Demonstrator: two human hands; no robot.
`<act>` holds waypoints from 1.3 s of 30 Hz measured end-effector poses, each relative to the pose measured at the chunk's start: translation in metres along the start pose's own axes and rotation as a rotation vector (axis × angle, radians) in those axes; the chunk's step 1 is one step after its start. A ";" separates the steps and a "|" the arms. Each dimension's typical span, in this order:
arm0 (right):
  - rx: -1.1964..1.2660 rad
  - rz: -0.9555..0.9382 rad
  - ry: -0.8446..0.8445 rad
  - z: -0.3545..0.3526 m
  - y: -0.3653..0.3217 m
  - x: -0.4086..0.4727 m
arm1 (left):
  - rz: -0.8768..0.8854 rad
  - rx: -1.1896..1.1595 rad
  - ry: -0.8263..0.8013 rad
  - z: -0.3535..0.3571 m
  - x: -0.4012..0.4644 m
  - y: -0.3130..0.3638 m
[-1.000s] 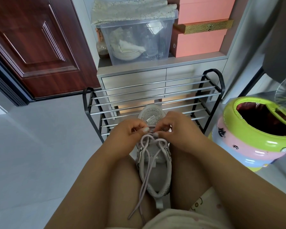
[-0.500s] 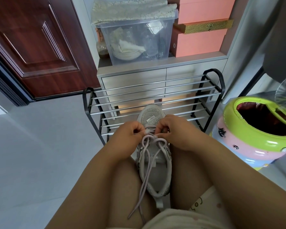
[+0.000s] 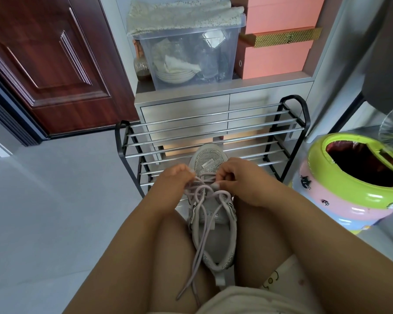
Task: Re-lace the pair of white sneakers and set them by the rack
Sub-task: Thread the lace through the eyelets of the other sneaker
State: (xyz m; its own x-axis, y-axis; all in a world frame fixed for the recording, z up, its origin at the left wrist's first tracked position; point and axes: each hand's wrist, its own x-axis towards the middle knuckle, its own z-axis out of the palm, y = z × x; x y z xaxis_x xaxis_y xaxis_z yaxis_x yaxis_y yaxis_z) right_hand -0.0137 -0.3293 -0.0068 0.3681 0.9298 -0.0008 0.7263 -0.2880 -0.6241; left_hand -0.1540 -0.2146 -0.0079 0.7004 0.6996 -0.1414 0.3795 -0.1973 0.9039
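One white sneaker (image 3: 210, 232) rests between my knees, toe pointing away toward the shoe rack (image 3: 213, 134). Its pale lilac lace (image 3: 199, 248) crosses loosely over the tongue, and both loose ends trail down toward my lap. My left hand (image 3: 175, 181) pinches the lace at the left side of the lower eyelets. My right hand (image 3: 238, 177) pinches the lace on the right side. The other sneaker of the pair is not in view.
The black metal rack with chrome bars stands against a grey drawer unit (image 3: 191, 109) that carries a clear storage bin (image 3: 186, 55) and pink boxes (image 3: 277, 41). A green and pink bin (image 3: 349, 182) sits at the right. A red-brown door (image 3: 48, 64) is at the left.
Both hands have moved slightly apart and down from the toe, drawing the lace tighter across the eyelets. More of the toe cap now shows.
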 end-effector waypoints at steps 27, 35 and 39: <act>0.579 0.215 0.213 0.001 0.006 0.002 | 0.074 -0.002 -0.061 0.005 0.006 -0.002; 0.325 0.064 0.056 0.001 0.000 -0.003 | -0.025 -0.609 -0.091 0.006 0.011 -0.016; 0.035 0.021 0.061 0.002 -0.004 -0.001 | 0.012 -0.493 -0.037 0.011 0.012 -0.016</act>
State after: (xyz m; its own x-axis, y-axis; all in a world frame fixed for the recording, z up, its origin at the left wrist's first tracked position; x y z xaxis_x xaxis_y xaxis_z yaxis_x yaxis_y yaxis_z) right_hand -0.0180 -0.3289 -0.0061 0.4182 0.9078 0.0327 0.6976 -0.2979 -0.6517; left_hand -0.1446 -0.2103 -0.0284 0.7275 0.6725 -0.1361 0.0468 0.1493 0.9877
